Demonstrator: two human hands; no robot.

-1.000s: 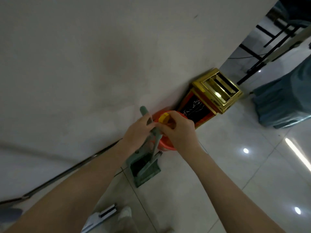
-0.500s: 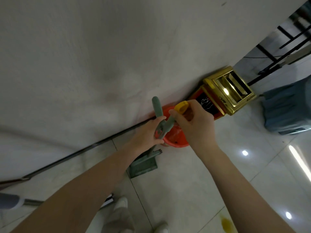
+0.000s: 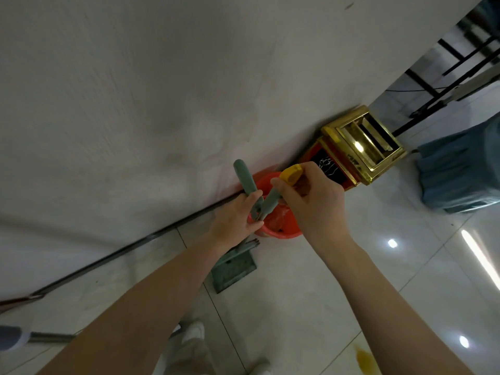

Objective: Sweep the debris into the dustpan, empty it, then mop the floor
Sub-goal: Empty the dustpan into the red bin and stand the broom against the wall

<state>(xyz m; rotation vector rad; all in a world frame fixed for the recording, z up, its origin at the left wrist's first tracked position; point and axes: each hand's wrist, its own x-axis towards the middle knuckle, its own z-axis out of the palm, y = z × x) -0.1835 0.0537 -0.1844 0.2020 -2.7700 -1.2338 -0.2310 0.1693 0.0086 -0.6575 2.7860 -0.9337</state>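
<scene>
The green dustpan (image 3: 234,272) stands on the tiled floor (image 3: 311,307) just below the orange bucket (image 3: 281,226), by the wall (image 3: 135,104). The left hand (image 3: 232,223) is closed around its green handle (image 3: 247,185). The right hand (image 3: 311,201), arm stretched forward, grips a second green handle with a yellow tip (image 3: 290,173) over the bucket. Hands hide where the handles meet; the bucket's contents are unclear.

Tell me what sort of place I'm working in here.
Probably a public indoor hall, maybe a hotel or banquet venue: glossy tiled floor, a gold-topped standing bin against the wall, and cloth-draped furniture beyond.
</scene>
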